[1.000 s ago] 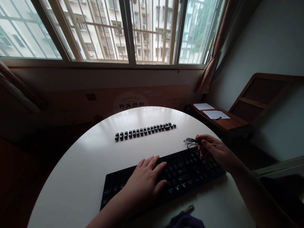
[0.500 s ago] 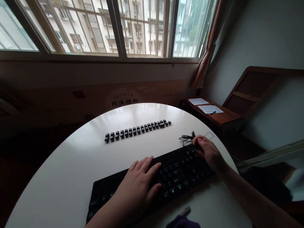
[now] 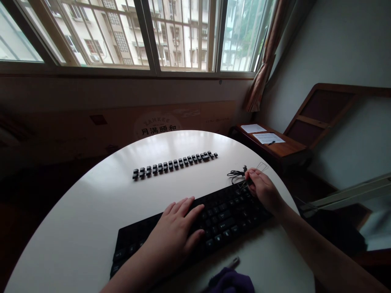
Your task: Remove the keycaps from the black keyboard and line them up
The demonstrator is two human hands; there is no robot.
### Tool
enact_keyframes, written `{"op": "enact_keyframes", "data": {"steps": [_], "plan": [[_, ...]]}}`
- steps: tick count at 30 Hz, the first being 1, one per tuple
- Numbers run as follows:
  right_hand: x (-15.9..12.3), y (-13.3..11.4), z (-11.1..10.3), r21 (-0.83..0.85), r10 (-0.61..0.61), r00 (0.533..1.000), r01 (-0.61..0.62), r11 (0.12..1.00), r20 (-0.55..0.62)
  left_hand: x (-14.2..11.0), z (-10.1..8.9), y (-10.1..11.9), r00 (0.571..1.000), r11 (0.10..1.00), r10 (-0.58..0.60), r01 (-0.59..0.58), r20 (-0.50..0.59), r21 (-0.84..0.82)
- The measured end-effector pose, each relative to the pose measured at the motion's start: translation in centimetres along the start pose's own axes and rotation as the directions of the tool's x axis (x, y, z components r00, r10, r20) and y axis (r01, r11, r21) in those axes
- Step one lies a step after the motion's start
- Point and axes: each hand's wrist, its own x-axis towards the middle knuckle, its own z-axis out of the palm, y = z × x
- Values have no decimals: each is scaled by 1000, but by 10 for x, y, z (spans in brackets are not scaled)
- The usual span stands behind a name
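My left hand (image 3: 174,224) lies with spread fingers on the black keyboard (image 3: 226,215), across its left and middle part. At the keyboard's far right corner, my right hand (image 3: 262,187) is closed around the dark handle of a wire keycap puller (image 3: 262,166). One wire loop sticks out beyond the hand; the other points down at the keys. Which key it touches, if any, cannot be made out. Behind the keyboard, loose black keycaps (image 3: 174,163) stand in two rows on the white table. A bundled black cable (image 3: 236,174) lies just left of my right hand.
The round white table (image 3: 91,203) carries everything. Near its front lie a purple cloth (image 3: 230,280) and a small grey stick-like piece (image 3: 234,262). A wooden chair (image 3: 293,150) with papers (image 3: 269,138) and a pen stands at the right, below the window and curtain.
The view has shifted slightly. My right hand has tilted the keycap puller a little, and its lower loop shows more clearly over the keys. My left hand stays on the keyboard.
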Motion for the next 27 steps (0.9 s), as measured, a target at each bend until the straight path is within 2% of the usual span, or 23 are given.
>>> {"op": "enact_keyframes", "data": {"steps": [3, 8, 12, 19, 27], "plan": [[0, -2, 2, 49, 44, 998, -42, 998, -37, 0, -1, 1, 1000, 1000, -9, 9, 2, 3], [2, -3, 3, -19, 25, 1000, -24, 1000, 3, 0, -3, 2, 1000, 1000, -13, 13, 9, 4], [0, -2, 3, -169, -90, 996, 93, 981, 24, 0, -3, 2, 1000, 1000, -17, 17, 13, 7], [-14, -10, 7, -357, -260, 961, 277, 892, 96, 0, -6, 4, 999, 999, -29, 27, 45, 32], [-17, -9, 9, -450, -311, 933, 360, 818, 180, 0, -2, 1, 999, 1000, -19, 18, 30, 21]]}}
